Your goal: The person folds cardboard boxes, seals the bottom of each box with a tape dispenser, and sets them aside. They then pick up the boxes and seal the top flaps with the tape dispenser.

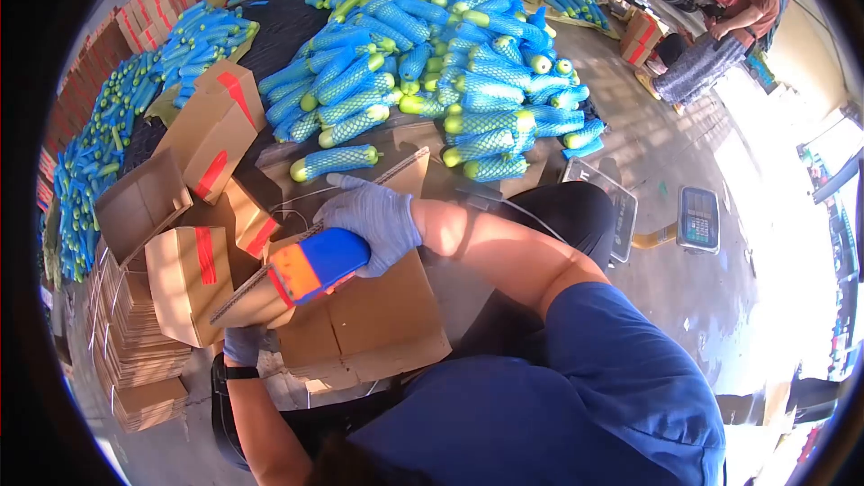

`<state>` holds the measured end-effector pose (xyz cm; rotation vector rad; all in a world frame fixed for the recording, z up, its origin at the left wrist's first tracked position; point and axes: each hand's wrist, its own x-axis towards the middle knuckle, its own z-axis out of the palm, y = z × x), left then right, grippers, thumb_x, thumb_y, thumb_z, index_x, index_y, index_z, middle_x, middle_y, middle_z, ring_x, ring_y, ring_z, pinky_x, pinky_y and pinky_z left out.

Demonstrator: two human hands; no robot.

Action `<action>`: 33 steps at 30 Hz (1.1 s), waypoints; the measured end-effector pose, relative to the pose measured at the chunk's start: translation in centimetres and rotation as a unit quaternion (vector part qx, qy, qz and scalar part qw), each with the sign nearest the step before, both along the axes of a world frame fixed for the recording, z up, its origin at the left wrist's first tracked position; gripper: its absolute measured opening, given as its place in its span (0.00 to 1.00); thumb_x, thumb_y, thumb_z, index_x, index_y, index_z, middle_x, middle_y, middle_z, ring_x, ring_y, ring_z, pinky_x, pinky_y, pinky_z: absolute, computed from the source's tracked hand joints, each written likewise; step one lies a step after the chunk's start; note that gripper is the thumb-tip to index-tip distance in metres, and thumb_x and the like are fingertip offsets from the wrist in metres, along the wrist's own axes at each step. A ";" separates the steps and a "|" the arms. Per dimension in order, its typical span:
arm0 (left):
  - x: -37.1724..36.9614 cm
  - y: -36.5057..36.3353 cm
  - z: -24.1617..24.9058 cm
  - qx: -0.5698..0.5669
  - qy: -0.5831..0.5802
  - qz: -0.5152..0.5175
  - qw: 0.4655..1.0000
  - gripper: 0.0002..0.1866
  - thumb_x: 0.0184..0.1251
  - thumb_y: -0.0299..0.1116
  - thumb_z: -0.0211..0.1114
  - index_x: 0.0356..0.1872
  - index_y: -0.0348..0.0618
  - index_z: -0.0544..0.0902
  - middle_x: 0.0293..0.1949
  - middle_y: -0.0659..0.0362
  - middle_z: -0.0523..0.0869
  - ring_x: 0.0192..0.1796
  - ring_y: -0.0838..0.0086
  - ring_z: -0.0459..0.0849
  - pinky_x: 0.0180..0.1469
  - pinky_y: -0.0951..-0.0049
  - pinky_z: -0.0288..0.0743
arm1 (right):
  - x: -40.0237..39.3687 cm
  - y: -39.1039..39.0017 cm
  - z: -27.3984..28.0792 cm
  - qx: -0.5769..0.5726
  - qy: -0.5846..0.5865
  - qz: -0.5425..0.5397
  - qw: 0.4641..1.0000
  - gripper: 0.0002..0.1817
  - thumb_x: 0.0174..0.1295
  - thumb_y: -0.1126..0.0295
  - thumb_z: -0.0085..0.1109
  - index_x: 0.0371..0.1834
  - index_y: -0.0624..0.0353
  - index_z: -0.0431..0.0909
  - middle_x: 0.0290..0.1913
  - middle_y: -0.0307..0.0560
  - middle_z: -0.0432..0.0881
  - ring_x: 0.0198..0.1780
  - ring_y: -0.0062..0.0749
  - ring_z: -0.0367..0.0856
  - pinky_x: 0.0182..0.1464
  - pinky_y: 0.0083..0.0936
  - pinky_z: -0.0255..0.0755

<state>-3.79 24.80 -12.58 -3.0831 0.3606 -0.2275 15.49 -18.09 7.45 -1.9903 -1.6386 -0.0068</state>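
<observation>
My right hand (373, 223), in a grey glove, is closed around a blue and orange tape dispenser (319, 263) with a red strip along one edge. The dispenser lies against a cardboard box (252, 304) in front of me, whose corrugated edge faces up. My left hand (244, 345), also gloved, is low at the near side of that box; its fingers are hidden behind the cardboard. A larger cardboard piece (364, 319) is under and beside my right hand. A taped carton (187, 274) with a red strip stands just left of the box.
A large heap of green gourd-like vegetables in blue net sleeves (432, 63) lies ahead. Flattened cartons (135, 324) are stacked at left. An open box (144, 202) and a tall carton (211, 130) stand behind. A scale display (698, 219) is at right. Two people are far right.
</observation>
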 end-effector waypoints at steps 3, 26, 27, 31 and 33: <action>-2.8 -1.4 6.7 -0.839 0.121 -0.013 0.531 0.22 0.64 0.36 0.66 0.57 0.40 0.77 0.55 0.48 0.83 0.57 0.55 0.81 0.62 0.58 0.75 | -1.8 0.2 -0.4 -0.045 0.012 0.004 0.999 0.31 0.35 0.50 0.73 0.46 0.51 0.79 0.47 0.44 0.83 0.53 0.44 0.83 0.77 0.56 0.49; 3.0 -0.8 17.0 -0.234 0.156 -0.038 0.959 0.27 0.75 0.58 0.54 0.45 0.39 0.80 0.33 0.54 0.81 0.36 0.63 0.80 0.40 0.65 0.73 | -5.4 -1.5 -1.2 -0.033 -0.213 0.060 0.975 0.28 0.42 0.44 0.67 0.37 0.58 0.86 0.43 0.45 0.87 0.72 0.40 0.68 0.78 0.67 0.36; 3.4 -0.7 17.3 -0.196 0.155 -0.049 0.967 0.26 0.75 0.57 0.53 0.45 0.39 0.80 0.33 0.52 0.82 0.36 0.60 0.81 0.40 0.63 0.73 | -5.6 -1.6 -1.0 -0.055 -0.215 0.063 0.973 0.29 0.42 0.44 0.67 0.38 0.59 0.86 0.43 0.46 0.87 0.73 0.41 0.67 0.78 0.67 0.36; 3.0 -2.6 19.0 -0.108 0.160 -0.065 0.979 0.22 0.76 0.52 0.53 0.45 0.41 0.81 0.32 0.46 0.84 0.37 0.49 0.84 0.40 0.57 0.75 | -6.1 -2.3 -1.2 -0.080 -0.209 0.044 0.974 0.30 0.43 0.44 0.66 0.41 0.59 0.86 0.48 0.49 0.86 0.76 0.43 0.63 0.78 0.64 0.38; 2.9 -6.2 22.2 -0.074 0.188 -0.040 0.979 0.15 0.75 0.44 0.54 0.45 0.43 0.81 0.33 0.41 0.83 0.39 0.41 0.83 0.39 0.50 0.75 | -6.0 -2.7 -2.0 -0.047 -0.243 0.026 0.969 0.31 0.42 0.43 0.67 0.43 0.56 0.86 0.54 0.50 0.84 0.76 0.45 0.62 0.79 0.57 0.41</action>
